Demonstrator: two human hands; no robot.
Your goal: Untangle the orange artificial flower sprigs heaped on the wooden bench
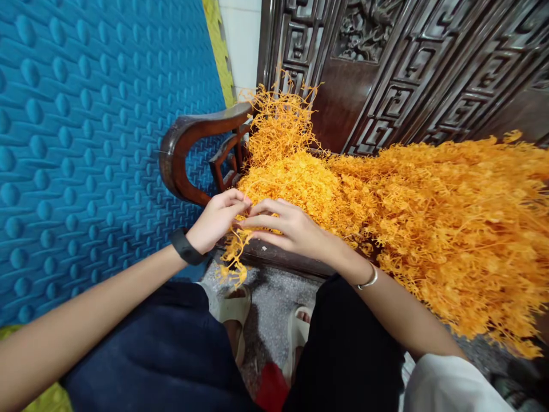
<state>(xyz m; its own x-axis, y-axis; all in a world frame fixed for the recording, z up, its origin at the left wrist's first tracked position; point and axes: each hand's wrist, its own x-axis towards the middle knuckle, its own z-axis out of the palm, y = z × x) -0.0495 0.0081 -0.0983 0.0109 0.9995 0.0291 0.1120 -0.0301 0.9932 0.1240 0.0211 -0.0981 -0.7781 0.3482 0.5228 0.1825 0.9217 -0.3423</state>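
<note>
My left hand (218, 218), with a black band at its wrist, is closed in a pinch in front of the chair seat. A thin orange sprig (235, 256) with curly branching tips hangs below its fingertips. From the other side, my right hand (294, 229) brings its fingertips against those of the left, at the top of the sprig; its fingers are bent and a little apart. The exact point of grip is hidden by the fingers. Just beyond both hands lies a large heap of similar orange sprigs (295, 177).
A dark wooden bench with a curved armrest (175, 154) and a carved back (355, 86) bears the heap. More orange sprigs (463, 229) spread to the right. Blue textured matting (86, 143) stands at left. Below are my sandalled feet (235, 306) and something red (272, 389).
</note>
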